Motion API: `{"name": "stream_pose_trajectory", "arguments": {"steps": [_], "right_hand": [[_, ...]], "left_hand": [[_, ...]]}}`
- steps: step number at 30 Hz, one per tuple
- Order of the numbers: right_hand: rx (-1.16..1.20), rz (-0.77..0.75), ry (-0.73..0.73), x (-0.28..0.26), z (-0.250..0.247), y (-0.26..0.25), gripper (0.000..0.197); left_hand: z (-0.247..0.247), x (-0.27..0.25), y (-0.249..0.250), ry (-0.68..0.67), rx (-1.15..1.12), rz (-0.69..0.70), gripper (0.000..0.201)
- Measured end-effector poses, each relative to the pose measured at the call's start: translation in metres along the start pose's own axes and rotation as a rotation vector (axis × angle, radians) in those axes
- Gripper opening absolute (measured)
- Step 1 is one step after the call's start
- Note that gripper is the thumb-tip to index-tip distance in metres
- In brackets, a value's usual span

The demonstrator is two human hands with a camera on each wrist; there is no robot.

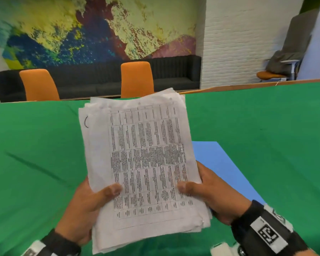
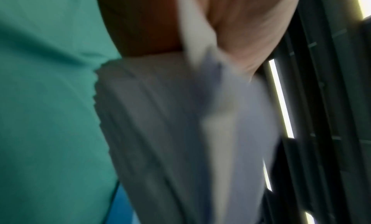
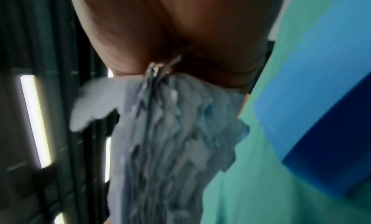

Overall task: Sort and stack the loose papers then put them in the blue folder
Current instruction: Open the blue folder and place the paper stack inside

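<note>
- The left hand (image 1: 85, 206) and right hand (image 1: 211, 193) each pinch the near end of the stack of papers (image 1: 139, 159), thumbs on top, lifted above the green surface (image 1: 35, 145).
- Sheet edges sit ragged; a loosened pinch could let pages fan out or slip.
- Its long axis runs away from the person, far end raised; the blue folder (image 1: 220, 163) lies just beyond-right.

— Status of the papers?
— The stack of papers (image 1: 142, 163) is held up above the green table (image 1: 266, 135); top sheet carries a printed grid, edges uneven.
— Grip?
— Left hand (image 1: 85, 206) and right hand (image 1: 212, 193) each hold a lower side, thumbs on the top sheet.
— Folder?
— The blue folder (image 1: 225, 167) lies flat on the table, partly hidden behind stack and right hand. Two orange chairs (image 1: 136, 78) stand beyond.
</note>
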State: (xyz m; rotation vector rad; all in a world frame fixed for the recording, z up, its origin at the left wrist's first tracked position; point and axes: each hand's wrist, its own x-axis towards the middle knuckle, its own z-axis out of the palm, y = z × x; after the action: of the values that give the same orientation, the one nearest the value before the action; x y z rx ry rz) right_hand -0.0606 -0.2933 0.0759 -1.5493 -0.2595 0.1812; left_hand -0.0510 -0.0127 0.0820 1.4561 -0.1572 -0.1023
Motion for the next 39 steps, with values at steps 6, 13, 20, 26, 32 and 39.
{"name": "stream_pose_trajectory", "arguments": {"steps": [6,13,20,26,32,39], "right_hand": [[0.017,0.154,0.353,-0.062,-0.09,0.01,0.042],[0.077,0.259,0.752,-0.154,-0.19,0.02,0.048],[0.136,0.222,0.832,-0.182,-0.222,0.03,0.045],[0.262,0.144,0.801,-0.171,-0.221,0.036,0.032],[0.379,0.152,0.623,-0.123,-0.194,0.05,0.045],[0.164,0.362,0.383,-0.036,-0.158,0.058,0.034]], "left_hand": [[0.112,0.045,-0.016,-0.289,0.263,-0.085,0.03],[0.156,0.074,-0.066,-0.47,1.472,0.124,0.107],[0.137,0.075,-0.078,-0.444,1.701,0.273,0.071],[0.097,0.066,-0.07,-0.133,1.146,0.252,0.08],[0.094,0.056,-0.066,0.09,0.586,0.146,0.058],[0.085,0.049,-0.071,0.057,0.294,0.048,0.037]]}}
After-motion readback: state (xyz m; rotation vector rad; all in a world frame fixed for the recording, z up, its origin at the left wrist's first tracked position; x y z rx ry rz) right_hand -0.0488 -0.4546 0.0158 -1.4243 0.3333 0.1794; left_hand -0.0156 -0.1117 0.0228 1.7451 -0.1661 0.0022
